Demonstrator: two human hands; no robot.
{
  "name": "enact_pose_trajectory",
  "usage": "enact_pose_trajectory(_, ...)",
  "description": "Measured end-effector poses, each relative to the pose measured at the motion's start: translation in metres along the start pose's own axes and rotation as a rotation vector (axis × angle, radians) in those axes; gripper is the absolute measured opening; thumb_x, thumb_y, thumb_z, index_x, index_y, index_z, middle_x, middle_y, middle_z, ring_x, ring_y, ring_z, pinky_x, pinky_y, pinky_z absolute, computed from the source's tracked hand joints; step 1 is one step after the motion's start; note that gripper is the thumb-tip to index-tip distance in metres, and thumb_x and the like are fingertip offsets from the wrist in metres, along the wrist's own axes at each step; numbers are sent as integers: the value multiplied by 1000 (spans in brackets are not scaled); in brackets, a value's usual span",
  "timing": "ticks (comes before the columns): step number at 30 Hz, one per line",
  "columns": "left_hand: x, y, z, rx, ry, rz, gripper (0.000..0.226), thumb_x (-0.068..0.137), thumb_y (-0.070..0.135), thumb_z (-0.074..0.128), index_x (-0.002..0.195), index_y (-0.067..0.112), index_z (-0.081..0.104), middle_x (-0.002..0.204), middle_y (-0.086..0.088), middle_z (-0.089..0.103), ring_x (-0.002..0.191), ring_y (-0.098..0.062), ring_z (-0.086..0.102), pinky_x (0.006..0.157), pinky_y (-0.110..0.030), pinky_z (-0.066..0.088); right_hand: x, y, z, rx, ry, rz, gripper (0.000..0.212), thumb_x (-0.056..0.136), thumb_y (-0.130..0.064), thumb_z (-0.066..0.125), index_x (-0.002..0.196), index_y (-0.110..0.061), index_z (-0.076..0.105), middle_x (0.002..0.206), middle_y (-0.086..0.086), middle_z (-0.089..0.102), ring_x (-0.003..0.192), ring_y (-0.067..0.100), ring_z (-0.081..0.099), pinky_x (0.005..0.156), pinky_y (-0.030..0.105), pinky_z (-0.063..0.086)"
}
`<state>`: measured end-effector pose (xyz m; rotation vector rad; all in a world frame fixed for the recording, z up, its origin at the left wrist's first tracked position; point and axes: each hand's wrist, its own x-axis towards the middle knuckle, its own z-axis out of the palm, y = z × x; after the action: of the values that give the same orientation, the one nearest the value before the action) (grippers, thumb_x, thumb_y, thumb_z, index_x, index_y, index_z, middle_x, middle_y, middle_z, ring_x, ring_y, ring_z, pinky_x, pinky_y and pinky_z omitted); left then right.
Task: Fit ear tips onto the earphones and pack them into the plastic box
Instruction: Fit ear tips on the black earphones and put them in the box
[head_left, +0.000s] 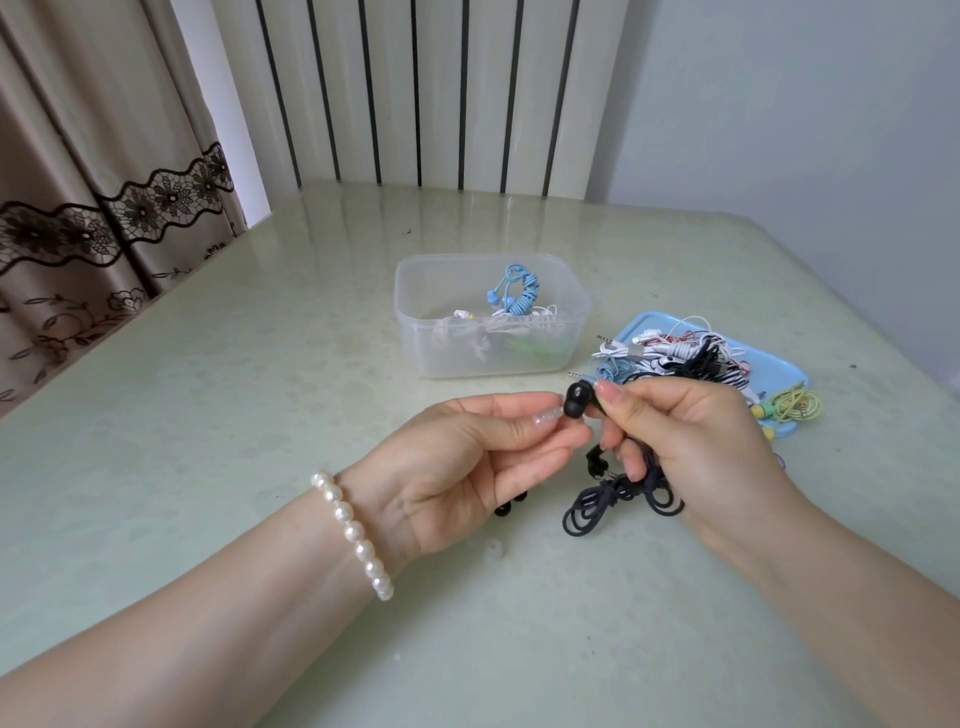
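Note:
My right hand (680, 441) pinches a black earbud (575, 401) between thumb and forefinger, and its lower fingers curl round the coiled black cable (618, 501) that hangs down to the table. My left hand (467, 467) pinches the black ear tip on that earbud from the left. The second black earbud (596, 462) dangles below my right fingers. Two loose black ear tips (511, 504) lie on the table under my left hand. The clear plastic box (415, 322) behind holds blue, white and green earphones.
A light blue tray (779, 366) at the right carries a tangle of white, black, red and yellow-green earphones (789, 405). A small clear ear tip (493, 548) lies on the pale green table (208, 415). A curtain hangs at the left, a striped panel behind.

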<state>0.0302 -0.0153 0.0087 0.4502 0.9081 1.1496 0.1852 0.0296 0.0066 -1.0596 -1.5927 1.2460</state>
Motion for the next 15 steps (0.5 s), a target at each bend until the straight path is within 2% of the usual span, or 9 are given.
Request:
enact_pose_trajectory(2, -1, -2, 1, 62, -19, 49, 39, 60, -2, 63, 99, -5, 65, 85, -15, 73, 72, -17, 71, 64, -21, 57, -1, 0, 1, 9, -31, 31, 33, 66, -44, 60, 50, -16, 64, 55, 18, 51, 41, 15, 38, 48, 24, 31)
enact_pose_trajectory(4, -2, -4, 2, 119, -25, 124, 35, 58, 0, 65, 93, -4, 66, 83, -15, 72, 71, -16, 71, 64, -20, 57, -2, 1, 2, 16, -48, 43, 35, 64, -47, 59, 53, -14, 64, 60, 21, 48, 44, 18, 36, 49, 25, 30)
enact_pose_trajectory(7, -3, -6, 5, 251, 18, 323, 29, 55, 4, 69, 83, -1, 65, 73, -14, 72, 66, -18, 71, 59, -21, 57, -2, 2, 2, 29, -55, 56, 42, 62, -47, 60, 56, -6, 63, 59, 20, 49, 43, 17, 36, 48, 23, 29)
enact_pose_trajectory(10, -2, -8, 5, 400, 78, 541, 27, 58, 6, 71, 83, 1, 63, 66, -9, 71, 62, -19, 70, 58, -25, 57, -4, 0, 1, 24, -66, 70, 41, 62, -45, 61, 56, -4, 62, 57, 16, 50, 40, 15, 36, 47, 23, 29)
enact_pose_trajectory(13, 0, -11, 3, 503, 71, 669, 29, 58, 13, 71, 86, 7, 65, 68, -7, 72, 66, -21, 71, 60, -26, 56, -5, -4, -2, 0, -100, 85, 37, 63, -44, 61, 55, -7, 62, 57, 16, 50, 41, 15, 35, 49, 27, 28)
enact_pose_trajectory(15, 1, -12, 3, 565, 55, 713, 30, 59, 16, 71, 89, 9, 67, 73, -6, 73, 70, -21, 71, 63, -24, 55, -4, -7, -4, 11, -127, 111, 31, 66, -39, 60, 54, -11, 61, 55, 10, 53, 40, 13, 36, 49, 26, 29)
